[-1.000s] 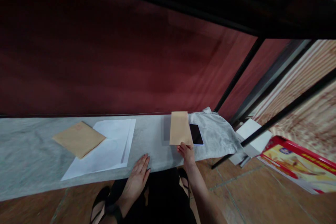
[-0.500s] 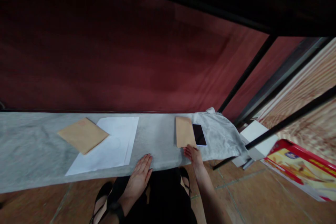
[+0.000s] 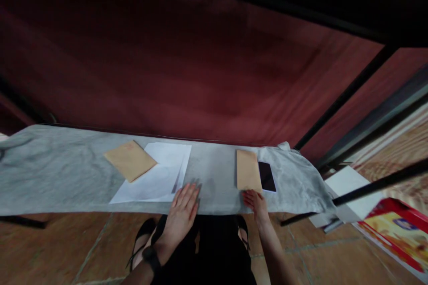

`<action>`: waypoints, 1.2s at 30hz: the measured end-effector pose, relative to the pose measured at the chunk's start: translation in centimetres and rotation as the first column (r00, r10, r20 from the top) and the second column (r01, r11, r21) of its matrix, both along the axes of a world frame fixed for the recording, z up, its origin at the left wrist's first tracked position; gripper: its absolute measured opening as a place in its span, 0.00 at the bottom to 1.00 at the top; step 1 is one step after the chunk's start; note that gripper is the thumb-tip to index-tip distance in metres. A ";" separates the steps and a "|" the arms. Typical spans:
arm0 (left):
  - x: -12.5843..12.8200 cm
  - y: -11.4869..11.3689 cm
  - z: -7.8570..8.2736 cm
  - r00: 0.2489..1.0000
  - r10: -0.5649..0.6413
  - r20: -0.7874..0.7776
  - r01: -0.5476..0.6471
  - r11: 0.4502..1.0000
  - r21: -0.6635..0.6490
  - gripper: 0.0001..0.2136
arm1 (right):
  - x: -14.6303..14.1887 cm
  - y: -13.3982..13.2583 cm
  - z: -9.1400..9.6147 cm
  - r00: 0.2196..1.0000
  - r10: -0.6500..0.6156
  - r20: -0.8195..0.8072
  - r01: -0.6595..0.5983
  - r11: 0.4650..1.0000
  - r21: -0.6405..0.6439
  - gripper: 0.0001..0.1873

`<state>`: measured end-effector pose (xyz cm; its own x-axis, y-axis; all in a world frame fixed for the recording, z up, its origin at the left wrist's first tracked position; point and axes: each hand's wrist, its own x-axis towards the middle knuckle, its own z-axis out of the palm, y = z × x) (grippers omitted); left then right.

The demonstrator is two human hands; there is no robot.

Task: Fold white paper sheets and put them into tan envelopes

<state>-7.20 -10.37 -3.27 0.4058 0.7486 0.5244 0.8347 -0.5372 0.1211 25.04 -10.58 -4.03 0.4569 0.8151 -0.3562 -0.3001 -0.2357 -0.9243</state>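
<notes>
My left hand [image 3: 182,211] lies flat, fingers stretched out, at the front edge of the grey cloth. Its fingertips are close to the lower right corner of several white paper sheets [image 3: 165,187]. A brown envelope [image 3: 130,160] rests at an angle across the left part of those sheets. On the right, my right hand [image 3: 256,202] is at the near edge of a second brown envelope [image 3: 248,171], fingers loosely extended and slightly bent. Whether the fingertips touch that envelope is hard to tell. Just right of it lies a dark-screened phone [image 3: 267,176].
A grey cloth [image 3: 73,178] covers the narrow table. Behind it rises a dark red panel [image 3: 187,89], with a black metal bar [image 3: 347,95] slanting at the right. A white box [image 3: 351,182] and a red and yellow box [image 3: 397,227] stand beyond the table's right end.
The view has turned somewhat left, so everything on the table sits further right. My left hand has come further onto the cloth, nearer the sheets. The envelopes and phone keep their places.
</notes>
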 end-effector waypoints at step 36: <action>-11.7 4.1 3.1 0.990 0.140 -0.020 -0.136 0.898 -0.418 0.17 | -10.3 1.3 -0.2 0.723 0.331 0.607 -0.365 0.928 -0.071 0.20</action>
